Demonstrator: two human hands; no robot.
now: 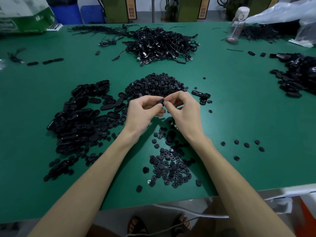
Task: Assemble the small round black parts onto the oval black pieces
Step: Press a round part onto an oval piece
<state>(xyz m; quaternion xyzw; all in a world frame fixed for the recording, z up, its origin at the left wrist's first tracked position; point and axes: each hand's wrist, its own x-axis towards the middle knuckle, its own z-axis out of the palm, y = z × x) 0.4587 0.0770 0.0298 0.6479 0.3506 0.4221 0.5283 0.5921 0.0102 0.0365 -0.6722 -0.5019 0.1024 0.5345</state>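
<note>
Noting a small black plastic piece (160, 102) held in the air between both hands, over the green tabletop (239, 108) and just in front of the mound of small round black parts (153, 82). The left hand (142, 111) pinches it between thumb and curled fingers. The right hand (183, 110) pinches at its right end with thumb and forefinger; I cannot tell if a round part sits under those fingertips. A pile of oval black pieces (77, 117) lies to the left. A loose scatter of round black parts (171, 166) lies between the forearms. Farther back is a tangled heap of black cables (162, 43), with a clear drinking bottle (237, 24) at far right.
</note>
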